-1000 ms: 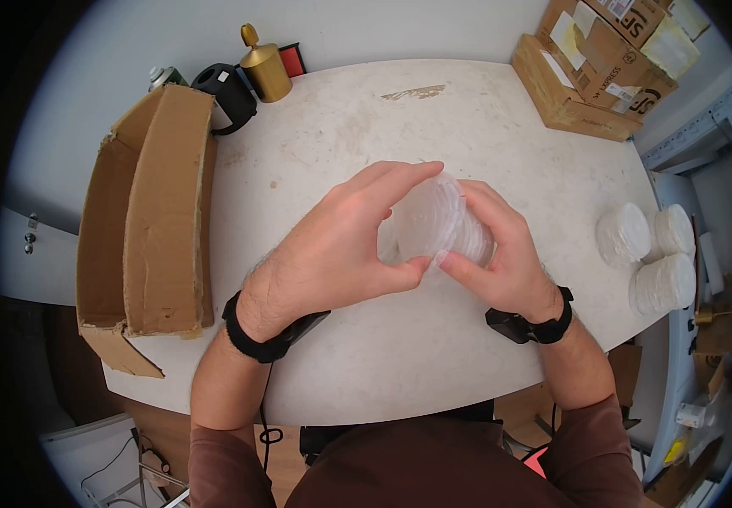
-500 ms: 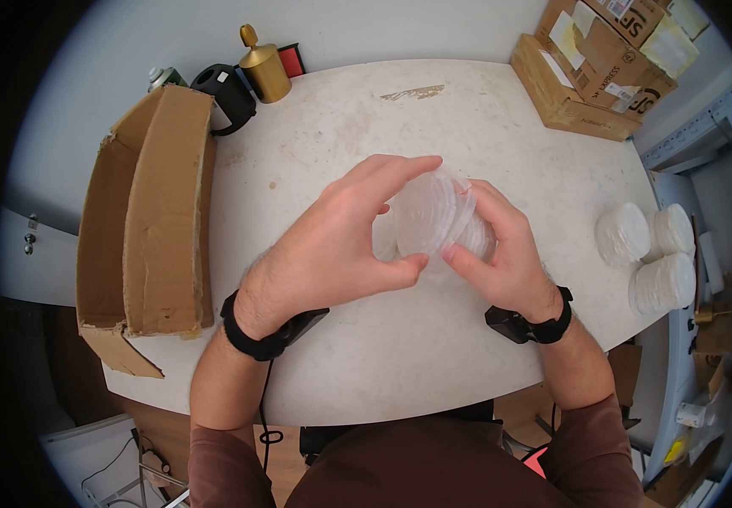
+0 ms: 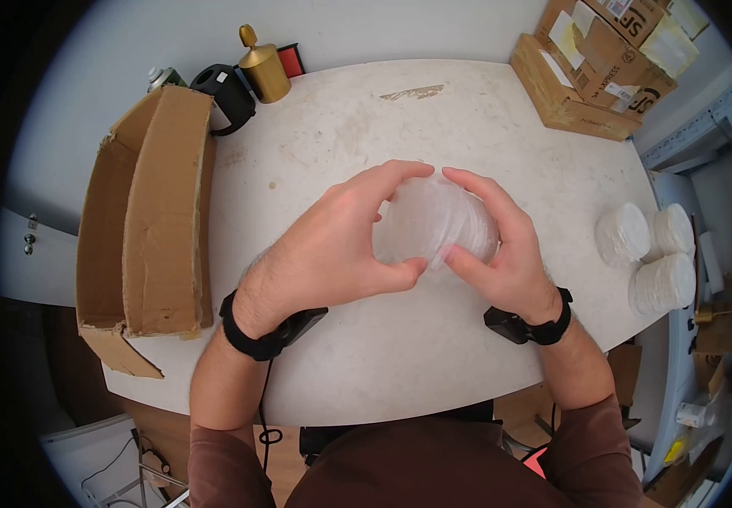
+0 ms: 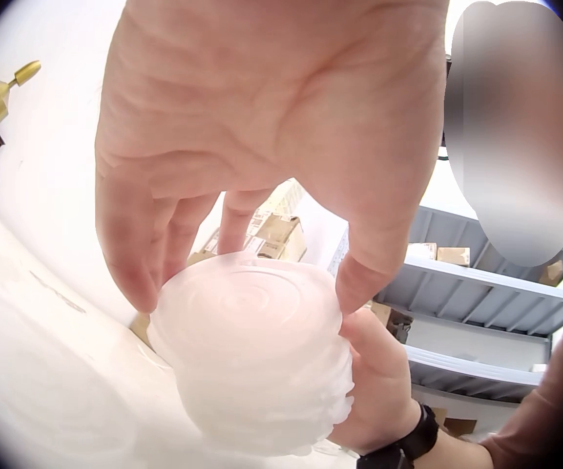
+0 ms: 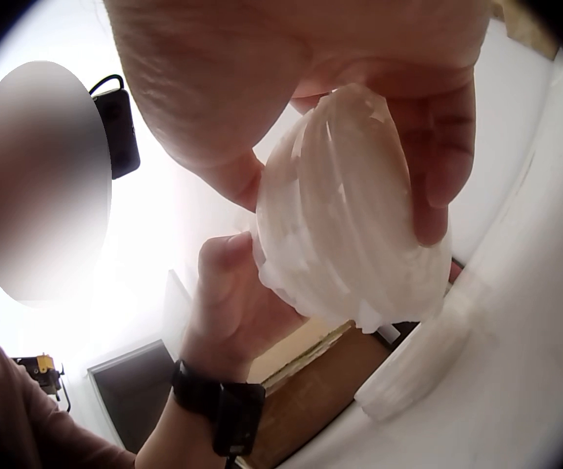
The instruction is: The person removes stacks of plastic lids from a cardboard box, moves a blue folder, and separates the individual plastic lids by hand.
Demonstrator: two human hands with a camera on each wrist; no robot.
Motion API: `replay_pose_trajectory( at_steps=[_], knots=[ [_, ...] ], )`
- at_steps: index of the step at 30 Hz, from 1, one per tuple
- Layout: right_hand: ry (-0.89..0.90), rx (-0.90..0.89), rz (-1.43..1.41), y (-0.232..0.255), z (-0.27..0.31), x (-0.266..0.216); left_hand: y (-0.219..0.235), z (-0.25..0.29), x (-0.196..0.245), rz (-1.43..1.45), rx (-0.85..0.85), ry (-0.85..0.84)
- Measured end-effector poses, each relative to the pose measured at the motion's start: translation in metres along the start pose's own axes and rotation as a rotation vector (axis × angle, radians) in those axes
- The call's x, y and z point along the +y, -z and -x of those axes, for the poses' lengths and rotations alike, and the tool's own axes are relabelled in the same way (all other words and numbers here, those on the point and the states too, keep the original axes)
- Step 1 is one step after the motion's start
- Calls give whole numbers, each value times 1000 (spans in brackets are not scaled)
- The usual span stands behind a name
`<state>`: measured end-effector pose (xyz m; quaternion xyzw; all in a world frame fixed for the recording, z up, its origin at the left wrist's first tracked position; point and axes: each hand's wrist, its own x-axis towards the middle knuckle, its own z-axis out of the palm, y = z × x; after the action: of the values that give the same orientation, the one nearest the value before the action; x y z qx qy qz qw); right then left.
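A stack of translucent plastic lids [image 3: 434, 222] is between the two hands over the middle of the table, tilted so that its round face turns toward the left hand. The left hand [image 3: 336, 237] spans that face, fingertips at the far rim and thumb at the near rim. From the other side, the right hand [image 3: 506, 245] grips the stack, its thumb on the near edge. Concentric rings mark the front lid [image 4: 252, 298] in the left wrist view. Uneven layered edges of the stack [image 5: 330, 205] show in the right wrist view.
White round wrapped stacks [image 3: 667, 282] stand at the table's right edge. An open cardboard box [image 3: 167, 212] is at the left, with a black container [image 3: 226, 97] and a gold canister [image 3: 266, 72] behind it. Taped cartons [image 3: 586, 85] fill the back right corner.
The lids were fanned apart half a second ago and now sit closer together. The right hand's fingers have moved left along the far rim, toward the left fingertips.
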<state>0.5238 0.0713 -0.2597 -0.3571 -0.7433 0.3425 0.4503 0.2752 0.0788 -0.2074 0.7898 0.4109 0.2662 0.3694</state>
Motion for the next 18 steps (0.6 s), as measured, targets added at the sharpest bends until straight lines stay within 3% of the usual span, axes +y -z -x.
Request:
replay_pose_trajectory(
  at_steps=[2,4,8,13,18],
  knots=[
    [59,-36,65,2,0,2,1,-1,0,6,-9,5],
    [-45,-38,41,3,1,-4,1,-2,2,36,-18,16],
    [-72,-23,5,1,0,-8,0,-2,2,68,-26,36],
    [79,-37,53,2,-2,-1,1,-2,1,51,-28,20],
    [86,-24,58,1,-1,0,1,-2,2,60,-30,23]
  ],
)
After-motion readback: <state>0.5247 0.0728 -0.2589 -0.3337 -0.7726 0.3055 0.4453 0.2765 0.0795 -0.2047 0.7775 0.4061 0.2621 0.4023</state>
